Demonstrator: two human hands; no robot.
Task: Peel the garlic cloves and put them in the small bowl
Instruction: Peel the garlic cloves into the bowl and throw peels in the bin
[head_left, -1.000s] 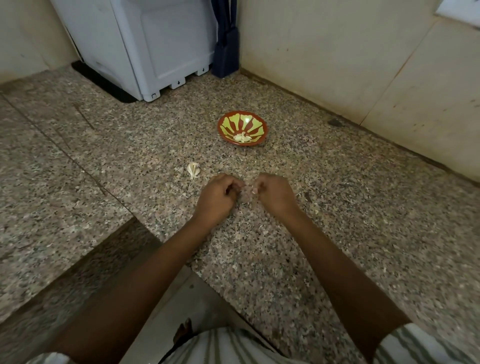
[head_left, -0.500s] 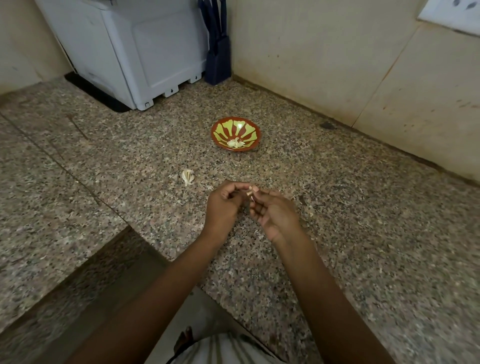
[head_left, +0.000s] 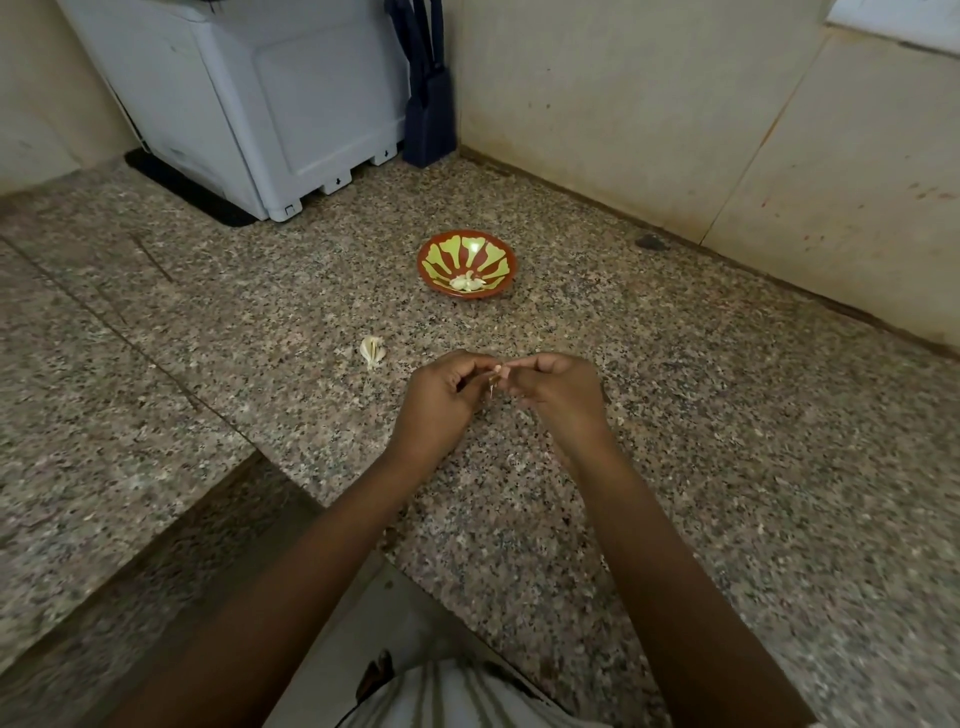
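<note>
A small red and yellow-green bowl (head_left: 467, 264) sits on the granite counter (head_left: 727, 415) and holds a few peeled garlic cloves (head_left: 467, 282) near its front wall. My left hand (head_left: 441, 400) and my right hand (head_left: 556, 392) meet in front of the bowl, fingertips together, and pinch one small garlic clove (head_left: 492, 382) between them. The clove is mostly hidden by my fingers. A piece of garlic bulb (head_left: 373, 351) with its papery skin lies on the counter to the left of my hands.
A white appliance (head_left: 249, 104) stands at the back left on a dark mat, with a dark blue object (head_left: 428, 119) beside it in the corner. Tiled walls close off the back and right. A lower granite ledge (head_left: 104, 364) drops away at the left.
Both hands stayed together on the clove and lifted slightly off the counter. The view shifted a little; the bowl and the bulb piece stayed where they were.
</note>
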